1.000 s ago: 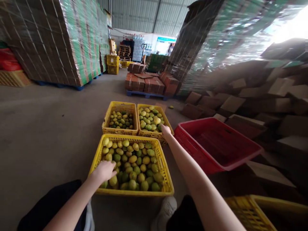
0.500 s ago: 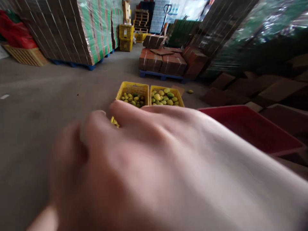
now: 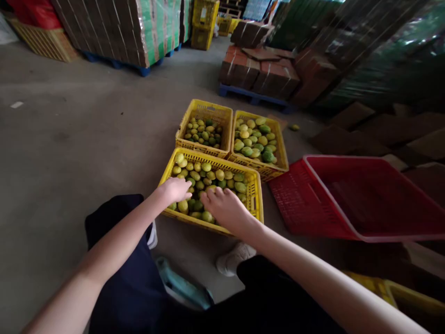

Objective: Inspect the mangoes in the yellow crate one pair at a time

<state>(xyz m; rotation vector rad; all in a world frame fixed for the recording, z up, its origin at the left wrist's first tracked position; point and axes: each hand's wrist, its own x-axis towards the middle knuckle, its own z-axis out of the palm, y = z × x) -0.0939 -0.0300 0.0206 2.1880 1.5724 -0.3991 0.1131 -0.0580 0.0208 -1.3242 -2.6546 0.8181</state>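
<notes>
In front of my legs stands a yellow plastic crate (image 3: 256, 197) filled with yellow and green lemons (image 3: 219, 175). My left hand (image 3: 176, 189) is over the crate's left part, close above the fruit, with thumb and fingers apart and nothing visible in them. Over the right part, near the front rim, is my right hand (image 3: 227, 208). Its fingers are bent but apart, their tips close to the lemons, and I see nothing held. Whether either hand touches fruit I cannot tell. The lemons directly under both hands are hidden.
Behind stand two more yellow crates, the left one (image 3: 181, 132) partly filled, the right one (image 3: 283, 155) fuller. A tilted red crate (image 3: 292, 204) is at the right, near flattened cardboard (image 3: 351, 113). Farther back are boxes (image 3: 239, 67) on a blue pallet (image 3: 255, 98). My shoe (image 3: 234, 260) is below the crate.
A hand filled the foreground close to the camera; now both hands are down over the front crate. The view has tilted downward, bringing that crate and my legs into sight.
</notes>
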